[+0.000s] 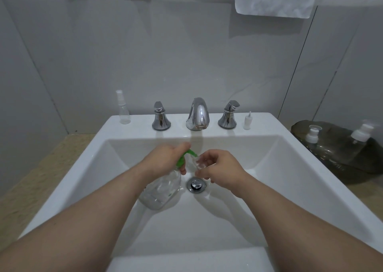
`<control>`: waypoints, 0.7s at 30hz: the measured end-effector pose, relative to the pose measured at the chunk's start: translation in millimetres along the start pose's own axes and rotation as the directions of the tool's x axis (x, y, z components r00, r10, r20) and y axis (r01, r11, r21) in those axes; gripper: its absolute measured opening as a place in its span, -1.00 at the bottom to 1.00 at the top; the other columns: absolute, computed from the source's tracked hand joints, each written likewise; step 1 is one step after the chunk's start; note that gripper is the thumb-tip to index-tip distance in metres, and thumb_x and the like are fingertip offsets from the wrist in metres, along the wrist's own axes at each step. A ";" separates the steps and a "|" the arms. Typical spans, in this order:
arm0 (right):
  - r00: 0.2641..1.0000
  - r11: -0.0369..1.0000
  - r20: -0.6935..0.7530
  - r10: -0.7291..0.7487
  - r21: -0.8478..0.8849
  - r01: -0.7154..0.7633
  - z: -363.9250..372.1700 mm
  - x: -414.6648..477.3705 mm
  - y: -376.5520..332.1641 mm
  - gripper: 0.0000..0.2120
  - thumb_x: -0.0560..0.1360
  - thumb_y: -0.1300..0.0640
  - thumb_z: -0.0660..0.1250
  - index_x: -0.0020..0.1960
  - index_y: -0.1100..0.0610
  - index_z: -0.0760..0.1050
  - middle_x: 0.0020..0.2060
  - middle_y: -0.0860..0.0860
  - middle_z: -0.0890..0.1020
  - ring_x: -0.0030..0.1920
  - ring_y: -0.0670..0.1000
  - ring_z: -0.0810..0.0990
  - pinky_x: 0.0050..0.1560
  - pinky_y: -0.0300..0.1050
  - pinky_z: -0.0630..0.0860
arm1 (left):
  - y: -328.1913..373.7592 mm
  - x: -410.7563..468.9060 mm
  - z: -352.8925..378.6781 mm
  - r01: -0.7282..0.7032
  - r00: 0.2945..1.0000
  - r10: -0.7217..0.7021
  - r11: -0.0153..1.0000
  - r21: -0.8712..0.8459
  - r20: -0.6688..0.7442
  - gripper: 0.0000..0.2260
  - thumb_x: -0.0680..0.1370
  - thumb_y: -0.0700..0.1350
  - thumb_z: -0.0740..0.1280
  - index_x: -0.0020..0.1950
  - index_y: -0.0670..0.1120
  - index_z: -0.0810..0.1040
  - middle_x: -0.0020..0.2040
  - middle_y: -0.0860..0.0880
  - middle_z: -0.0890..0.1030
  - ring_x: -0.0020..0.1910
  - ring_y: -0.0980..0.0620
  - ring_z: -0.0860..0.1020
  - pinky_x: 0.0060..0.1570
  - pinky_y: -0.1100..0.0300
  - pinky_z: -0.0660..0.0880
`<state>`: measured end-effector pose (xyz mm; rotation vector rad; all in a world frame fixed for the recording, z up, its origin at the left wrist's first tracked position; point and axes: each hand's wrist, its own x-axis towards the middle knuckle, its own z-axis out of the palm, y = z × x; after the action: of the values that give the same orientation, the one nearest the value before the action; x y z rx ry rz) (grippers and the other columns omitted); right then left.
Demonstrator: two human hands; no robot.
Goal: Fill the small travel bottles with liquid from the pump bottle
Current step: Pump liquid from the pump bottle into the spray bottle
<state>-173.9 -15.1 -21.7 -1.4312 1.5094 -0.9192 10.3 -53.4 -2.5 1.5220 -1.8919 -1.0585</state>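
Where the pump bottle (163, 186) is sitting: low inside the sink (269, 124), tilting, with its base toward the person and its green pump head (183, 157) pointing away, just left of the drain (196, 185).
Left hand (165, 157): its fingers are curling round the pump bottle's neck and gripping it, and one finger is lying over the pump head.
Small bottle (196, 163): this clear bottle is hovering above the drain, just beside the nozzle tip; I cannot tell whether they are touching.
Right hand (219, 166): its fingertips are pinching the small bottle, and the other fingers are bending loosely.
Ledge: a spray bottle (123, 108) is standing upright at the far left, the tap (196, 114) is rising between two handles, and a white pump piece (247, 121) is standing at the right.
Counter, right: a dark tray (298, 131) is holding two capped bottles (312, 136), which are blurred.
Wall: towels (273, 0) are hanging at the top.
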 end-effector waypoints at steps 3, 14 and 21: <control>1.000 1.000 0.001 0.001 0.000 -0.001 -0.3 0.3 0.7 -0.75 0.29 0.26 0.57 -0.11 0.02 0.64 -0.17 0.03 0.62 -0.25 0.01 0.59 -0.24 -0.12 0.50 | 0.8 0.1 0.7 0.009 1.000 -0.009 1.000 0.003 -0.007 -0.44 0.67 0.20 0.14 -0.32 -0.13 0.63 -0.27 -0.07 0.74 -0.24 -0.01 0.56 -0.18 0.12 0.44; 0.999 0.998 0.021 0.028 -0.057 -0.027 0.3 2.9 3.1 -0.71 0.29 0.26 0.58 -0.05 0.01 0.66 -0.14 0.00 0.65 -0.22 -0.03 0.60 -0.22 -0.17 0.50 | 1.0 0.5 -1.5 0.003 1.000 -0.004 1.000 0.021 0.028 -0.55 0.65 -0.04 0.16 -0.33 -0.15 0.65 -0.25 -0.07 0.75 -0.42 0.11 0.47 -0.29 0.16 0.41; 1.000 0.999 0.001 0.028 -0.019 -0.028 0.3 1.7 1.9 -0.73 0.27 0.25 0.57 -0.07 0.02 0.66 -0.16 0.03 0.65 -0.24 0.00 0.60 -0.23 -0.13 0.51 | -2.2 -1.3 -0.9 -0.022 1.000 0.021 1.000 0.016 0.013 -0.40 0.69 0.20 0.13 -0.29 -0.17 0.67 -0.26 -0.06 0.74 -0.23 0.00 0.57 -0.14 0.09 0.46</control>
<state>-174.3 -16.6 -23.7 -1.4205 1.5371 -0.8898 12.5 -52.5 -3.6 1.5036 -1.9250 -1.0482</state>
